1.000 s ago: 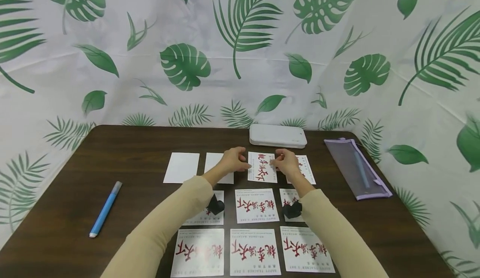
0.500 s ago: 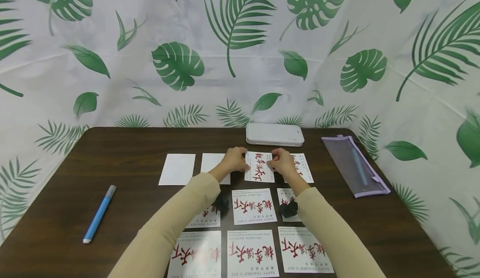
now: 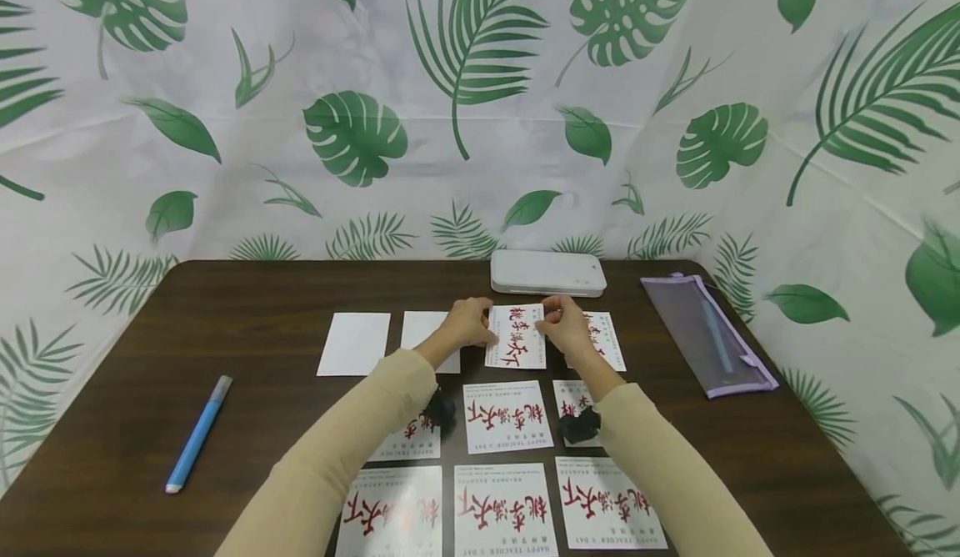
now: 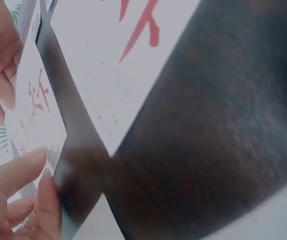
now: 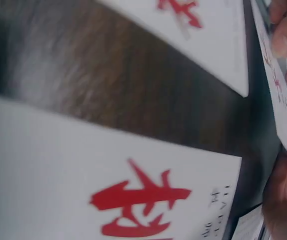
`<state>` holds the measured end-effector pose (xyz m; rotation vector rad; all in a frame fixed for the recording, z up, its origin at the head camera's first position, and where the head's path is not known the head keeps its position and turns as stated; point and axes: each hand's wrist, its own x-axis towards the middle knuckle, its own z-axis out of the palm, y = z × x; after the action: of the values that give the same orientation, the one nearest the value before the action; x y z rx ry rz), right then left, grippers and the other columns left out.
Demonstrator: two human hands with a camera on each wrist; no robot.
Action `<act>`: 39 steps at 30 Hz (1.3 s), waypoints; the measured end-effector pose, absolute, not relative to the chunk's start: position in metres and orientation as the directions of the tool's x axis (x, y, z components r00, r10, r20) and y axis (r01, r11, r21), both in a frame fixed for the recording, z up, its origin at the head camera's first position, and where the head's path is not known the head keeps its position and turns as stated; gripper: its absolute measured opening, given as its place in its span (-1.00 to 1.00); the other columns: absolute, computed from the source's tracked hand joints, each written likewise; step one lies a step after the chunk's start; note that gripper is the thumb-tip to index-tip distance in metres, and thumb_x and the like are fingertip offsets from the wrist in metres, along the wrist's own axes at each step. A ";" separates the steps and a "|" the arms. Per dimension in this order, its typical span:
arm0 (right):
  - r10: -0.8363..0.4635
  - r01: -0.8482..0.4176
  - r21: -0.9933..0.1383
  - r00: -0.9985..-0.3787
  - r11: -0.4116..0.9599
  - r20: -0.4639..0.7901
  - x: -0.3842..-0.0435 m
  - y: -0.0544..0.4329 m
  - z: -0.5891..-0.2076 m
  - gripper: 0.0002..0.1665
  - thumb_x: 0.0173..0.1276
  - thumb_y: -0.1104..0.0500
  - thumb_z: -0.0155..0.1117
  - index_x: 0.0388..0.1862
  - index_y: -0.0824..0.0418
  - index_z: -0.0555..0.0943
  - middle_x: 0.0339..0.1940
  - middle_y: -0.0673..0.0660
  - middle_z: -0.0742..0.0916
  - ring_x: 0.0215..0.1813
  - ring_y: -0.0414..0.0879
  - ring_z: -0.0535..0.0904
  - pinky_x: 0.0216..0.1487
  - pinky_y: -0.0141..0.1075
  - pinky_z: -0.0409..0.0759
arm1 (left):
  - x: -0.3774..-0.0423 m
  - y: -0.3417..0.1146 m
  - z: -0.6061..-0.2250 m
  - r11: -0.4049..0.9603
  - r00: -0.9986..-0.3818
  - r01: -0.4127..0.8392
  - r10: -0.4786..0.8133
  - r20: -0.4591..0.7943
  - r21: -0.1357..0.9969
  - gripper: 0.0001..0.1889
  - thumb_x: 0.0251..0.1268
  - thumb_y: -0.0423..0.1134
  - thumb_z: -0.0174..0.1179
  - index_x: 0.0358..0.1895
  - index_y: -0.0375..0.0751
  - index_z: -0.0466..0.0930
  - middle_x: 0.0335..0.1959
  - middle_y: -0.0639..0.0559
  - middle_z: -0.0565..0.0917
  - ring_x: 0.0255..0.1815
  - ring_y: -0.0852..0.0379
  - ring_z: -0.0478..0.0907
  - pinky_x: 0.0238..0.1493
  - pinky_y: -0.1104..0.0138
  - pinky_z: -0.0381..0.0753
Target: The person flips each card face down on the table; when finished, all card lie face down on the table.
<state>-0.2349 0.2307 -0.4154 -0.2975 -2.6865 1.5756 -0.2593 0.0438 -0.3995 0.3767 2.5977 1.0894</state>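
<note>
My left hand (image 3: 467,323) pinches the left edge of a white square card (image 3: 516,338) printed with red Chinese characters. At the card's right edge, my right hand (image 3: 566,328) pinches it too. In the left wrist view the thumb and fingers of the left hand (image 4: 28,195) grip a corner of this card (image 4: 36,107), which looks tilted. The right wrist view has the card (image 5: 278,85) edge-on, between the right hand (image 5: 286,195) below and the left hand above. Whether its lower edge touches the table cannot be told.
Printed cards lie in rows nearer me, such as the middle card (image 3: 508,417) and front card (image 3: 504,511). A blank white card (image 3: 354,343) lies left. Behind stands a white case (image 3: 548,272); a mesh pouch (image 3: 708,336) lies right, a blue marker (image 3: 198,436) left on the table (image 3: 262,307).
The head view has shifted slightly. Both hands keep hold of the card's edges, and the card has turned only a little.
</note>
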 end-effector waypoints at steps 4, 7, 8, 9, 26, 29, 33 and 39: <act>0.122 0.173 -0.950 -0.982 0.261 -0.145 -0.235 0.230 -0.413 -0.53 0.27 0.41 0.19 0.16 0.32 0.36 -0.41 0.00 0.50 -0.39 -0.23 0.44 -0.33 -0.41 0.51 | -0.260 0.039 -0.397 0.688 -0.938 0.155 0.328 -0.113 0.709 -0.38 -0.02 -0.31 0.42 0.21 -0.27 0.45 -0.06 -0.14 0.61 -0.05 0.01 0.55 -0.04 0.25 0.55; 0.088 0.196 -0.974 -0.979 0.115 -0.186 -0.234 0.230 -0.410 -0.49 0.28 0.43 0.16 0.20 0.33 0.32 -0.40 -0.02 0.49 -0.40 -0.26 0.46 -0.34 -0.43 0.50 | -0.261 0.034 -0.396 0.631 -0.951 0.123 0.296 -0.091 0.766 -0.45 0.01 -0.30 0.40 0.15 -0.26 0.50 -0.01 -0.14 0.61 0.00 -0.02 0.52 0.00 0.22 0.53; 0.083 0.205 -0.976 -0.977 0.076 -0.198 -0.234 0.230 -0.409 -0.49 0.28 0.44 0.16 0.21 0.33 0.31 -0.40 -0.03 0.48 -0.40 -0.27 0.46 -0.35 -0.44 0.49 | -0.261 0.032 -0.395 0.595 -0.956 0.101 0.280 -0.088 0.798 -0.48 0.01 -0.31 0.40 0.12 -0.26 0.52 -0.04 -0.13 0.62 -0.03 0.00 0.53 -0.04 0.24 0.56; 0.077 0.213 -0.976 -0.975 0.054 -0.209 -0.233 0.229 -0.408 -0.48 0.28 0.44 0.15 0.21 0.33 0.31 -0.40 -0.03 0.48 -0.40 -0.27 0.46 -0.36 -0.44 0.48 | -0.261 0.030 -0.395 0.545 -0.961 0.070 0.262 -0.090 0.835 -0.51 0.01 -0.34 0.39 0.09 -0.26 0.53 -0.07 -0.13 0.62 -0.10 0.03 0.54 -0.08 0.26 0.58; 0.076 -0.244 -0.804 -0.939 0.543 0.336 -0.205 0.167 -0.399 -0.69 0.08 0.30 0.43 -0.18 0.35 0.61 -0.39 0.19 0.60 -0.35 -0.10 0.50 -0.35 -0.49 0.46 | -0.256 0.018 -0.375 0.114 -0.992 -0.075 0.090 -0.086 0.991 -0.75 0.10 -0.52 0.18 -0.11 -0.36 0.54 -0.45 0.07 0.42 -0.57 0.26 0.46 -0.46 0.37 0.65; 0.006 -0.319 -0.724 -0.914 0.612 0.407 -0.199 0.156 -0.398 -0.66 0.04 0.29 0.47 -0.19 0.33 0.60 -0.40 0.15 0.59 -0.38 -0.11 0.51 -0.37 -0.47 0.47 | -0.253 0.019 -0.369 0.114 -0.996 -0.030 0.076 -0.039 0.993 -0.75 0.09 -0.51 0.15 -0.11 -0.38 0.54 -0.45 0.05 0.44 -0.54 0.21 0.49 -0.40 0.28 0.67; -0.019 -0.382 -0.665 -0.874 0.642 0.485 -0.194 0.152 -0.396 -0.66 0.04 0.37 0.44 -0.17 0.33 0.58 -0.40 0.14 0.58 -0.38 -0.11 0.52 -0.38 -0.40 0.52 | -0.248 0.023 -0.363 0.130 -0.998 0.036 0.062 0.028 0.991 -0.78 0.10 -0.50 0.11 -0.14 -0.38 0.54 -0.46 0.03 0.47 -0.46 0.02 0.58 -0.37 0.21 0.68; -0.043 -0.480 -0.568 -0.787 0.668 0.615 -0.194 0.156 -0.390 -0.72 0.08 0.46 0.34 -0.18 0.35 0.60 -0.40 0.16 0.61 -0.38 -0.09 0.55 -0.39 -0.33 0.54 | -0.245 0.029 -0.353 0.182 -0.982 0.187 0.047 0.182 0.965 -0.81 0.14 -0.41 0.18 -0.16 -0.38 0.57 -0.37 -0.10 0.62 -0.43 0.07 0.62 -0.44 0.31 0.66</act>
<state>-0.1939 0.1555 -0.3899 0.4031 -2.3126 1.0094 -0.2454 0.0288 -0.3535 0.2489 2.4976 2.0680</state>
